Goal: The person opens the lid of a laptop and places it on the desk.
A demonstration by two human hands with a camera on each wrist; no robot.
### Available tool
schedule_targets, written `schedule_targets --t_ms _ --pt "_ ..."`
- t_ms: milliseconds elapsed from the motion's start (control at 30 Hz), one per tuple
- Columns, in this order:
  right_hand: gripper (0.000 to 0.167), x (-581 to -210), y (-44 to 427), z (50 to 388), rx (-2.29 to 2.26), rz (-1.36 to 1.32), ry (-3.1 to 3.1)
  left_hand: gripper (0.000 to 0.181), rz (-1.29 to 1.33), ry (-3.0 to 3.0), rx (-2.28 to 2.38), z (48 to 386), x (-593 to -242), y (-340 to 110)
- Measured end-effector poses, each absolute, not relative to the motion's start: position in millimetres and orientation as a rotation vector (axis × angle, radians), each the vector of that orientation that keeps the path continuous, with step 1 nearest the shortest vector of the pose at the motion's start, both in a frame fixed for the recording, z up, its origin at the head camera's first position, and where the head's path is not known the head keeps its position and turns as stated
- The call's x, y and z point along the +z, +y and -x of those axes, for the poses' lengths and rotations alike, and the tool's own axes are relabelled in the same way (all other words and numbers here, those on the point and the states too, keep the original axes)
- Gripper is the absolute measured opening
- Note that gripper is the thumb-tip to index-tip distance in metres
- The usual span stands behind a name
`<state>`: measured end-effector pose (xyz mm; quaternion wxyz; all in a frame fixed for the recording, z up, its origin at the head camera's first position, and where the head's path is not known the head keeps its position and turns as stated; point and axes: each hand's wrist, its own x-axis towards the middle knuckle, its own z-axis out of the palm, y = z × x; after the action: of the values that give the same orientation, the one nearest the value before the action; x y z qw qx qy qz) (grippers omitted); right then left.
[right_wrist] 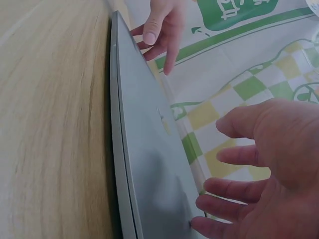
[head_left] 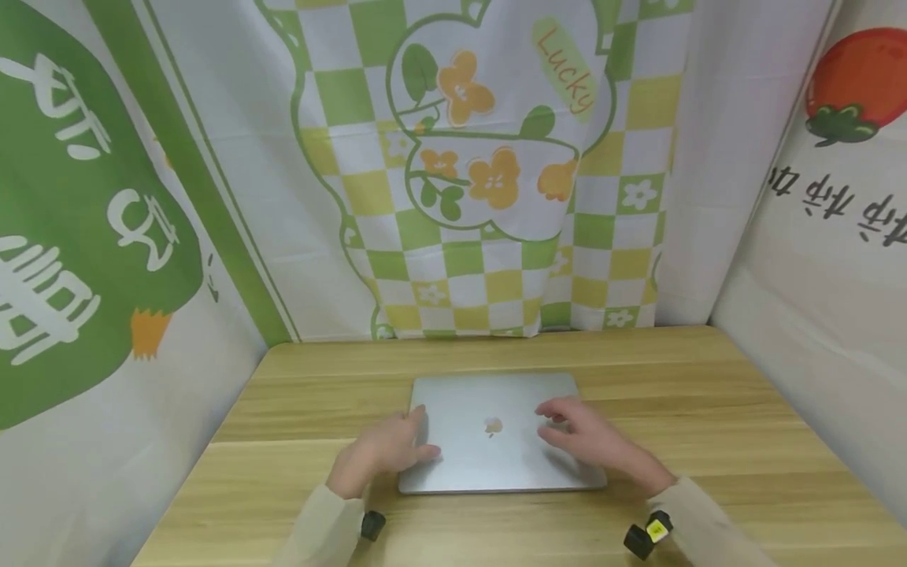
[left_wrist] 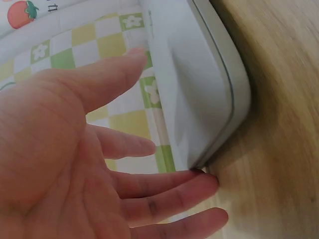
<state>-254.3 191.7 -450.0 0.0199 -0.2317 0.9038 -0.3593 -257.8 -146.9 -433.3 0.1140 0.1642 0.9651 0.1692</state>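
Observation:
A closed silver laptop (head_left: 489, 461) with an apple logo on its lid lies flat on the wooden table. My left hand (head_left: 383, 447) is at the laptop's left side, thumb over the lid. In the left wrist view its fingers (left_wrist: 169, 199) are spread, some close to the laptop's edge; whether they touch it I cannot tell. Over the right part of the lid is my right hand (head_left: 586, 435), with fingers loosely extended. From the right wrist view, a lower fingertip appears at or very near the lid. Neither hand grips anything.
The wooden table (head_left: 298, 488) extends around the laptop on all sides. Behind it hangs a green, yellow and white checked cloth (head_left: 460, 272). Printed white cloths stand at the left and right. Black wrist devices (head_left: 639, 542) show at both sleeves.

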Motion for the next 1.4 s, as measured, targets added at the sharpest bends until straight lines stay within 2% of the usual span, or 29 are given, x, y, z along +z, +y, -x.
schedule_targets --t_ms 167,400,533,900,1400 --pt "0.036 -449.4 181.2 254.4 -0.993 0.873 2.813 0.092 -0.487 2.803 0.49 253.3 -430.4 -147.3" --pt "0.036 -448.8 169.0 250.2 -0.852 1.048 2.821 0.119 -0.451 2.726 0.447 250.6 -429.7 -153.2" --pt "0.037 -449.2 153.8 248.0 -0.858 1.094 2.787 0.126 -0.428 2.703 0.381 246.6 -431.6 -156.1" --pt "0.039 -443.1 118.5 242.2 -0.672 1.099 2.662 0.127 -0.448 2.697 0.324 241.8 -429.2 -155.7" --pt "0.054 -454.3 113.5 233.6 -0.168 1.233 2.802 0.125 -0.403 2.725 0.198 242.9 -425.3 -151.8"
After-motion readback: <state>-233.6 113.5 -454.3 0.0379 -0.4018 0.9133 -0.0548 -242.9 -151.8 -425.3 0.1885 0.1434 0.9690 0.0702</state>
